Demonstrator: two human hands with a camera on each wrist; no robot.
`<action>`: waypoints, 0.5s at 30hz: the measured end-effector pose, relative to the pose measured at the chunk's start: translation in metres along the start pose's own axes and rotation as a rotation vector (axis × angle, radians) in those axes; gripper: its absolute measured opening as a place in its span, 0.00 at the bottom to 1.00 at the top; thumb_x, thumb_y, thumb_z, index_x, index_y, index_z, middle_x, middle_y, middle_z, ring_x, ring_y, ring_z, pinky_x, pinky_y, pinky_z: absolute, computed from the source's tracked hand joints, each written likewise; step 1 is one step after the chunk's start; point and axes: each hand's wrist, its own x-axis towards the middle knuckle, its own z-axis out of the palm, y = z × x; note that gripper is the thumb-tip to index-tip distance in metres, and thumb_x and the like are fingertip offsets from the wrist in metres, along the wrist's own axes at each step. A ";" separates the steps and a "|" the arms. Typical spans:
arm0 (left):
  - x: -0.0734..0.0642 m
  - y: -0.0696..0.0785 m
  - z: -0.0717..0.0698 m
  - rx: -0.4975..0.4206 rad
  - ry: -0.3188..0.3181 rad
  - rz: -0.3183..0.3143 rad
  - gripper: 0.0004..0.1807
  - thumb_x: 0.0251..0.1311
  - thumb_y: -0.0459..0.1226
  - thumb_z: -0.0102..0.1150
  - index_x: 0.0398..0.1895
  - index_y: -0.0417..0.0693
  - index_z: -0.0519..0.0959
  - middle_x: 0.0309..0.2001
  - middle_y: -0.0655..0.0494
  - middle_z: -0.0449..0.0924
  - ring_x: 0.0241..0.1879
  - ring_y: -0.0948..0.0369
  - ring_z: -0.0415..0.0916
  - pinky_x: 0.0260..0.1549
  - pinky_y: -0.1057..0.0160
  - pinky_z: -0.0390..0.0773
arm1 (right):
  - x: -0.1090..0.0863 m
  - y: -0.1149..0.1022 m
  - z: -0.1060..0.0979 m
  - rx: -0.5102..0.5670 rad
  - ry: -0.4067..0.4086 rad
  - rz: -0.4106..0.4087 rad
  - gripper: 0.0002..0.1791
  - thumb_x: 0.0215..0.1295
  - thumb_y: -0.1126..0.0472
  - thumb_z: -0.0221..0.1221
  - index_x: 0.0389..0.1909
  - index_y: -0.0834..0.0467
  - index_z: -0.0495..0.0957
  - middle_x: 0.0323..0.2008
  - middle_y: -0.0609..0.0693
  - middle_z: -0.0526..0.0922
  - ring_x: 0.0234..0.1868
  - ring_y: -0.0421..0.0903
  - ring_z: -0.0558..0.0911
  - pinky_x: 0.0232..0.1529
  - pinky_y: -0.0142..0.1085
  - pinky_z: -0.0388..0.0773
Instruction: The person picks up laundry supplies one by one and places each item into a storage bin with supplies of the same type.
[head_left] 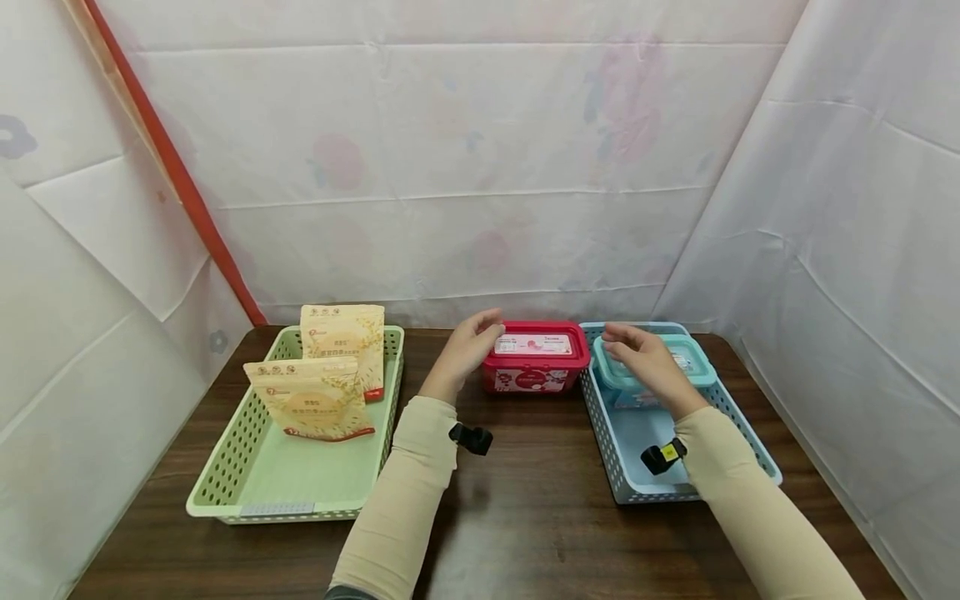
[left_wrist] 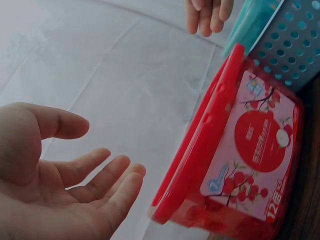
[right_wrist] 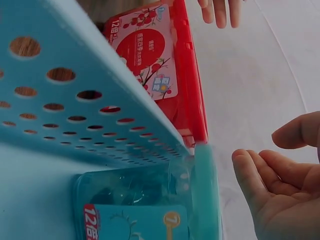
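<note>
A red lidded plastic box [head_left: 532, 380] with a pink fruit label stands on the table. My left hand [head_left: 467, 350] hovers beside its upper left corner, fingers loosely bent and holding nothing. The left wrist view shows a gap between those fingertips and the red lid [left_wrist: 200, 135]. A teal lidded box [head_left: 697, 363] sits at the far end of a blue perforated basket [head_left: 643, 433]. Above it is my right hand [head_left: 651, 363], which hides part of the lid. In the right wrist view that hand's relaxed, empty fingers [right_wrist: 252, 175] are close to the teal lid [right_wrist: 207, 192].
A green perforated basket [head_left: 315, 475] on the left contains two yellow pouches, one at the back [head_left: 345, 337] and one leaning in front [head_left: 315, 404]. White patterned sheeting [head_left: 450, 167] surrounds the dark wooden table [head_left: 525, 500]. The red box stands close against the blue basket's left side.
</note>
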 end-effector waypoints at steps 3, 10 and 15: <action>-0.001 -0.001 -0.005 -0.014 0.002 0.004 0.25 0.75 0.43 0.51 0.72 0.48 0.68 0.70 0.49 0.67 0.71 0.52 0.61 0.68 0.48 0.63 | 0.003 -0.001 0.003 -0.022 -0.005 0.012 0.29 0.79 0.55 0.51 0.74 0.65 0.61 0.67 0.64 0.70 0.68 0.59 0.69 0.67 0.53 0.67; 0.001 -0.006 -0.013 -0.045 -0.003 0.007 0.25 0.75 0.41 0.49 0.72 0.46 0.68 0.69 0.46 0.68 0.67 0.51 0.66 0.66 0.50 0.67 | 0.009 -0.002 0.007 -0.073 -0.020 0.028 0.30 0.78 0.55 0.52 0.74 0.64 0.62 0.67 0.63 0.71 0.68 0.59 0.68 0.66 0.55 0.67; 0.006 -0.012 -0.018 -0.062 0.022 -0.006 0.24 0.75 0.40 0.49 0.71 0.43 0.69 0.66 0.40 0.71 0.61 0.47 0.72 0.62 0.49 0.71 | 0.016 -0.002 0.007 -0.140 -0.041 0.017 0.30 0.78 0.56 0.51 0.75 0.64 0.61 0.67 0.63 0.70 0.68 0.60 0.68 0.66 0.56 0.67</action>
